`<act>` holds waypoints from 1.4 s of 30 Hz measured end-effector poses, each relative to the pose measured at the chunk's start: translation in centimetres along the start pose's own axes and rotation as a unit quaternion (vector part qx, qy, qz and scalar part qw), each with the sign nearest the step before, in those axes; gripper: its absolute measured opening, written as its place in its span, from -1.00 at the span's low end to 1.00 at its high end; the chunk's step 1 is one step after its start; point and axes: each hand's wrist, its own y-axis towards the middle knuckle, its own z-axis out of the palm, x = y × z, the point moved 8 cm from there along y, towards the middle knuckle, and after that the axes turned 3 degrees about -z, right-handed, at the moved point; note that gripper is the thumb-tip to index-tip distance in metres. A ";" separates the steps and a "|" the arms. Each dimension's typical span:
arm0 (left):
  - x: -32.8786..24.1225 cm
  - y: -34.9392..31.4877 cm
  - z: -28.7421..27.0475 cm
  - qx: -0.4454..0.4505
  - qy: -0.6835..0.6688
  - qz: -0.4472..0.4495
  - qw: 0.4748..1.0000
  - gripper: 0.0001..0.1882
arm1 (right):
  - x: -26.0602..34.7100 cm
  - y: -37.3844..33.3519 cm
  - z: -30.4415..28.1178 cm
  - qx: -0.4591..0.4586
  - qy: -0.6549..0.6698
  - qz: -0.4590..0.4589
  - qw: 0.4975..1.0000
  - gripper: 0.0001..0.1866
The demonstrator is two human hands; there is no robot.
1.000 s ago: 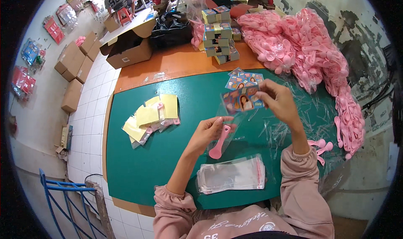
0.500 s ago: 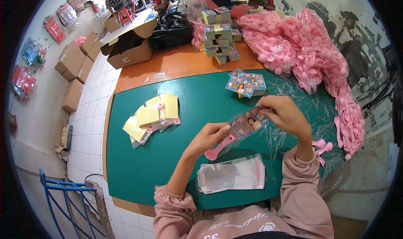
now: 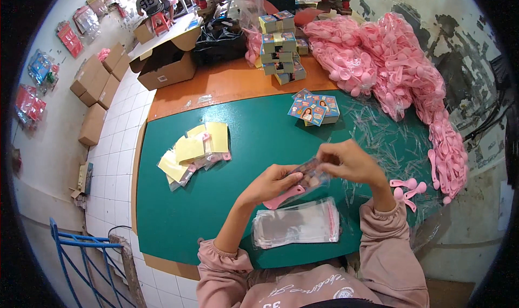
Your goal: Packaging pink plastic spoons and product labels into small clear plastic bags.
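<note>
Between my hands, over the green tabletop, is a clear plastic bag with a printed card inside. A pink spoon lies along the bag's lower left end; whether it is inside cannot be made out. My left hand is closed, pinching the bag's left end between thumb and fingers. At the other end my right hand is closed on the plastic, its fingers bent together. Just below lies a stack of flat clear bags. Beyond my hands sits a pile of blue printed cards.
Several filled bags with yellow backs lie at the left. Loose pink spoons and clear plastic strips are at the right, beside big bags of spoons. Bundled cards and a cardboard box stand behind. Far off, a person sits.
My right hand has moved left and slightly down, nearer my left hand. The bag's right end now looks bent or folded, and the card shows less. My left hand has barely shifted.
</note>
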 end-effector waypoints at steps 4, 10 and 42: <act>0.1 -0.1 0.3 -0.017 0.086 0.043 0.995 -0.49 | 0.6 0.4 1.7 0.025 -0.014 -0.062 0.998 -0.82; -0.2 -1.2 -1.0 -0.089 0.237 -0.076 0.964 -0.24 | -1.6 0.3 2.3 0.024 0.081 0.031 0.996 -0.85; 3.8 -5.6 -2.7 -0.193 0.044 -0.111 0.974 -0.63 | 1.1 -0.1 9.9 -0.063 -0.160 -0.085 0.981 -0.68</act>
